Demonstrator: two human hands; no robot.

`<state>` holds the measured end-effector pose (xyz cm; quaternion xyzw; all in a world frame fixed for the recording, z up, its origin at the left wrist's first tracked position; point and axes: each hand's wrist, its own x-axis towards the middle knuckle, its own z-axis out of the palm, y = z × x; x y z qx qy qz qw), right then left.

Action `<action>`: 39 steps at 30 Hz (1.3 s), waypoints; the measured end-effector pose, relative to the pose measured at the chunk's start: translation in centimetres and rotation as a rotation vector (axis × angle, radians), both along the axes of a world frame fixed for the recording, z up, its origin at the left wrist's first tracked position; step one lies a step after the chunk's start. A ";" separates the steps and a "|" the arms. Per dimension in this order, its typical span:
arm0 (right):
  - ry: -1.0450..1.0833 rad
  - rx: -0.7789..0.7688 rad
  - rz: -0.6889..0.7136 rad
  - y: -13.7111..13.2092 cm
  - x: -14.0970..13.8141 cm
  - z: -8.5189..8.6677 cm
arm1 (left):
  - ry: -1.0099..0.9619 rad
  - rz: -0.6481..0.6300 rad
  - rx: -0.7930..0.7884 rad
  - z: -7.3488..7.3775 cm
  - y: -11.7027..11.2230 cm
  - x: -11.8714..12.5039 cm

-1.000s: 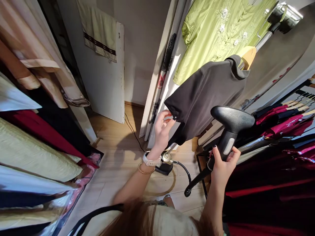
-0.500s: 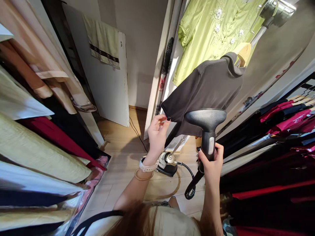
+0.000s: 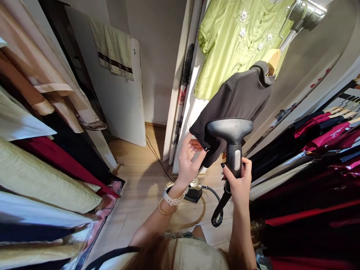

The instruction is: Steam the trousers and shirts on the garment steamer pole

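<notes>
A dark brown shirt (image 3: 239, 97) hangs on a wooden hanger (image 3: 271, 60) from the steamer's metal pole. My left hand (image 3: 189, 159) pinches the shirt's lower hem and holds it taut. My right hand (image 3: 239, 180) is wrapped round the handle of a black steamer head (image 3: 229, 129), whose flat face sits against the shirt's lower part. A ribbed black hose (image 3: 218, 210) runs from the handle down to the steamer base (image 3: 194, 189) on the floor.
A green embroidered blouse (image 3: 236, 37) hangs behind the brown shirt. Racks of clothes crowd both sides: beige and red ones (image 3: 42, 150) at left, red and dark ones (image 3: 317, 150) at right. A white door (image 3: 123, 97) with a towel stands ahead over wooden floor (image 3: 140, 195).
My right hand has brought the steamer head leftward from the right side onto the shirt's lower part. My left hand stayed on the hem, shifting slightly right and down.
</notes>
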<state>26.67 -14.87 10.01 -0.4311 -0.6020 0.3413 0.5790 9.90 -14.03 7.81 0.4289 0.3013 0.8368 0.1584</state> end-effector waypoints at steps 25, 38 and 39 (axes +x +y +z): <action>0.136 0.163 -0.094 0.0 0.3 4.1 | -0.024 -0.106 -0.068 -0.5 -1.2 0.5; 0.062 -0.136 0.059 -3.6 0.8 -1.2 | -0.033 -0.048 -0.120 -0.2 -2.7 0.1; 0.064 -0.139 0.057 -3.7 0.7 -1.2 | -0.034 -0.050 -0.137 0.0 -2.9 0.1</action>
